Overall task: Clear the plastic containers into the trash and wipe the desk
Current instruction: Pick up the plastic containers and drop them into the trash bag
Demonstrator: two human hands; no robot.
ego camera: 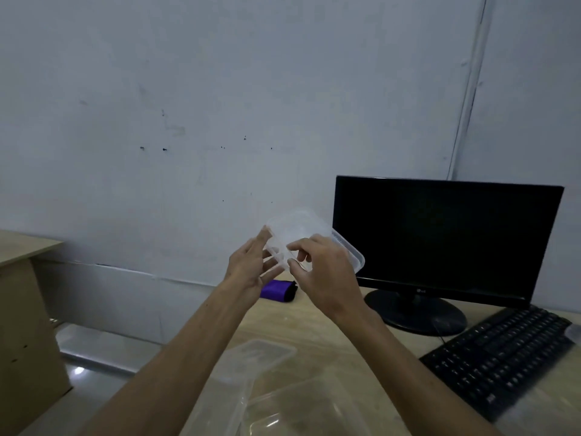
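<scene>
A clear plastic container [301, 234] is held aloft at the frame's centre, in front of the monitor [446, 237]. Its near rim is pinched by the right hand [317, 269], while the left hand [251, 265] lies against its underside with fingers spread. 2 more clear containers [251, 372] rest on the tabletop [330, 325] at the bottom of the frame, beside a keyboard [503, 357]. The thin, flexible rim could be lost from so light a pinch, and the container dropped onto the tabletop.
</scene>
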